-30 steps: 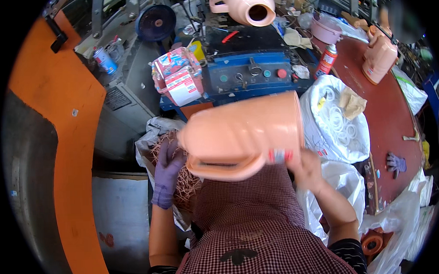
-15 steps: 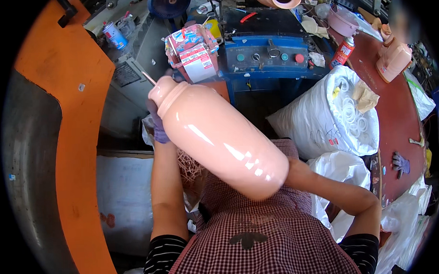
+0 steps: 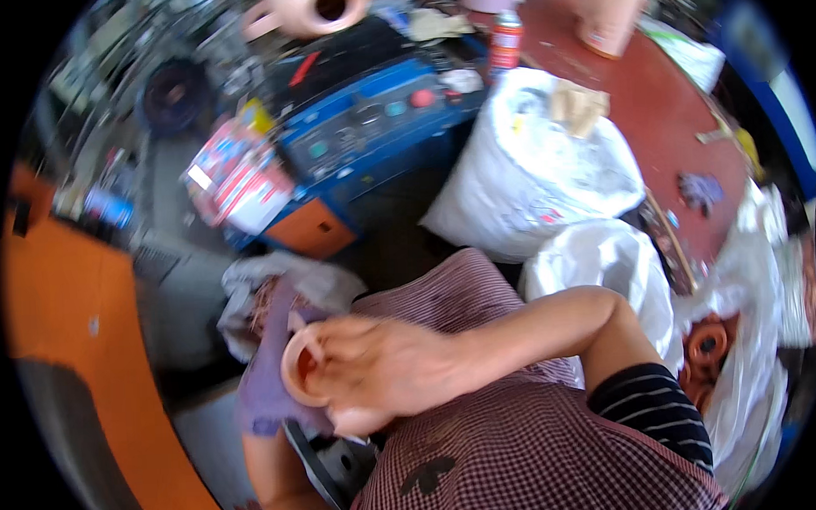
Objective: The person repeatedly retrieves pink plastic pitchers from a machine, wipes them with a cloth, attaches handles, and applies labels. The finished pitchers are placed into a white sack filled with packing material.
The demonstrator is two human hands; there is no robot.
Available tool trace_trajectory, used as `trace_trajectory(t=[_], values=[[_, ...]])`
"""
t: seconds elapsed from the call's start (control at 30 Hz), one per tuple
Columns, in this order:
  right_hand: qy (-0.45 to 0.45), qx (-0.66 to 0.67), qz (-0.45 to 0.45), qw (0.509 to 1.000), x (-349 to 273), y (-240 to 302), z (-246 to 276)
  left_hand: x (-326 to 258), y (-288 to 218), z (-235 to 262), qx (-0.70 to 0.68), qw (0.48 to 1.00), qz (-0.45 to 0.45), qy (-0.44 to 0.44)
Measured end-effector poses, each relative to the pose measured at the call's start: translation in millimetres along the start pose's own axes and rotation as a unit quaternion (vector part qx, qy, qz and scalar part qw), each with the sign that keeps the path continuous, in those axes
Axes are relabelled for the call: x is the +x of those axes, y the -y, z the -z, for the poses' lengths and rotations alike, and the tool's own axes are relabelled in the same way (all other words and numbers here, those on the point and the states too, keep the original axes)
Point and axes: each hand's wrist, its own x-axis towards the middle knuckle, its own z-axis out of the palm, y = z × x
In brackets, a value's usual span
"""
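Note:
A pink plastic round rim [image 3: 292, 378], with a reddish hollow inside it, faces up between my hands at lower left of centre. The rest of what it belongs to is hidden, and I cannot tell whether it is the large pink container's mouth. My left hand [image 3: 273, 386], in a purple glove, wraps round the rim's far left side. Across its right side lies my bare right hand [image 3: 385, 368], fingers bent over the edge and blurred by motion. Below my hands is the checked apron [image 3: 486, 441].
A white sack [image 3: 486, 185] of clear rings stands ahead, right of the blue control panel [image 3: 359, 126]. On the red table [image 3: 628, 112] are a spray can [image 3: 506, 43], a pink container [image 3: 611, 14] and a purple glove [image 3: 699, 192]. An orange machine frame [image 3: 77, 311] bounds the left.
The view has swung to the right and blurred. The large pink container's long body no longer shows. My right hand has come from its base to the pink rim beside my left hand.

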Motion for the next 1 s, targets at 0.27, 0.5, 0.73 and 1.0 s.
trace_trajectory(t=[0.27,0.5,0.73,1.0], values=[[0.243,0.227,-0.117,0.936,-10,10,31,-20,-1,11,-0.034,0.994,0.072,-0.074],[-0.049,-0.085,0.026,0.995,-61,-51,118,-56,-18,61,0.111,0.970,0.003,-0.216],[-0.122,-0.385,-0.455,0.794,-238,-214,229,-40,-44,31,0.484,0.717,-0.039,-0.501],[0.089,-0.469,-0.381,0.792,-241,-287,236,11,-61,-17,0.370,0.839,0.002,-0.400]])
